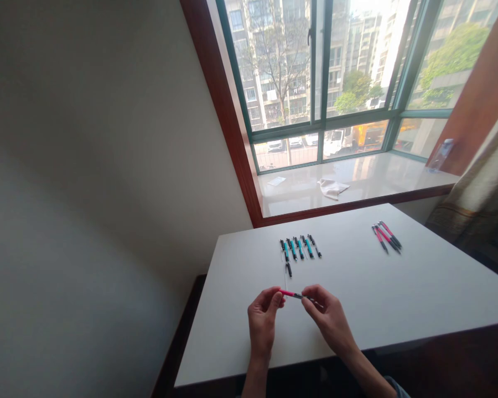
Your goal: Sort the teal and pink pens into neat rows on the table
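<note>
Left hand is pinching the pink end of a slim, round pen, right hand has fingertips closed on its dark end, all over a smooth white table. Skinny teal-and-black pen parts sit in a row beyond, pink-and-black pens off right. Green-framed window, glossy sill, crumpled cloth, draped curtain.

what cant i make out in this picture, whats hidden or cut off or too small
All in the head view:
- Pen: both ends, covered by the left hand and right hand.
- Turquoise barrels: any print, too small to read.
- Sleeve: mostly cut off by the bottom edge.
- Curtain: cut off by the right edge.
</note>
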